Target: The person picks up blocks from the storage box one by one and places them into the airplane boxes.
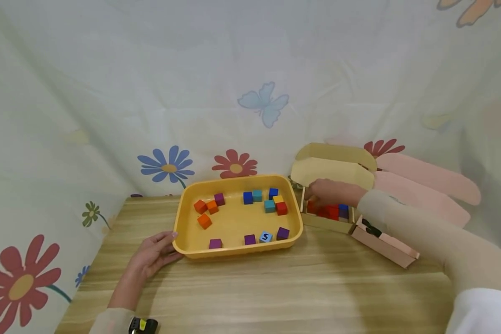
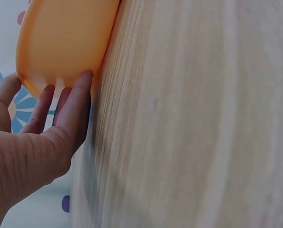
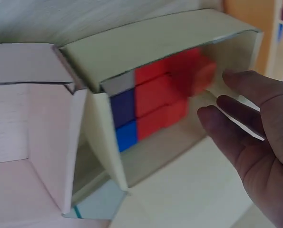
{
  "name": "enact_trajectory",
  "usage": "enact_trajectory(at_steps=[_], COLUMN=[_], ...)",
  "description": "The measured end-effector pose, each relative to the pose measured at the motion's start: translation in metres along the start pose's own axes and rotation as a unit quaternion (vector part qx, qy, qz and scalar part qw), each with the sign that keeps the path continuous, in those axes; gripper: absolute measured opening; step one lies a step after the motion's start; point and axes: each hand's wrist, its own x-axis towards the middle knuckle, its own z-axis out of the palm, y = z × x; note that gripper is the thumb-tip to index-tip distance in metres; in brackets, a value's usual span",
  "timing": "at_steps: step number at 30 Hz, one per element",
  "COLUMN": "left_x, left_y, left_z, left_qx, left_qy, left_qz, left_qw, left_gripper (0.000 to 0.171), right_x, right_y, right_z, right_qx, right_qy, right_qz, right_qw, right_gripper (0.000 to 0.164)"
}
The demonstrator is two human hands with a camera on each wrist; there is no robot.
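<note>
My left hand (image 1: 156,253) is at the near left corner of a yellow tray (image 1: 238,253), thumb on its rim and the other fingertips against its outer wall. Inside the tray lie several coloured cubes, among them orange cubes (image 1: 204,221) and a light blue cube (image 1: 266,237) with a dark figure on it. My right hand (image 3: 260,128) reaches over a cream cardboard box (image 3: 170,42), fingers spread and slightly bent, with no cube between them. Rows of red cubes (image 3: 153,97) and a blue cube (image 3: 127,135) fill part of that box. An orange-red cube (image 3: 204,73) sits nearest my fingertips.
A pink cardboard box (image 1: 384,246) stands open to the right of the cream box, with a dark item (image 1: 370,227) inside. Both lids lean back toward the flowered cloth (image 1: 217,69). Bare wooden tabletop (image 1: 250,292) shows in front of the tray.
</note>
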Motion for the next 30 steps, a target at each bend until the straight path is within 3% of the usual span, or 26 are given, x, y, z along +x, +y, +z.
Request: enact_trajectory(at_steps=[7,14,22,30], left_x=[-0.001,-0.003,-0.005,-0.006], left_y=[0.005,0.002,0.004,0.001], left_z=[-0.003,-0.002,-0.004,0.001], left_qx=[-0.007,-0.02,-0.012,0.0], left_qy=[0.0,0.003,-0.002,-0.014], left_qz=[0.003,0.0,0.005,0.013], left_qw=[1.0,0.9998,0.9999,0.9998], left_gripper=[0.071,0.066,0.074,0.073], right_x=[-0.002,0.021,0.075,0.155], right_y=[-0.024,-0.054,-0.096,-0.128], right_z=[-0.023,-0.039,-0.052,-0.045], right_qx=[-0.017,-0.005,-0.014,-0.048], right_qy=[0.062,0.063,0.024,0.005], right_qz=[-0.018,-0.026,-0.027,-0.068], right_qw=[0.998,0.998,0.999,0.997], right_gripper=[0.015,0.018,0.022,0.024])
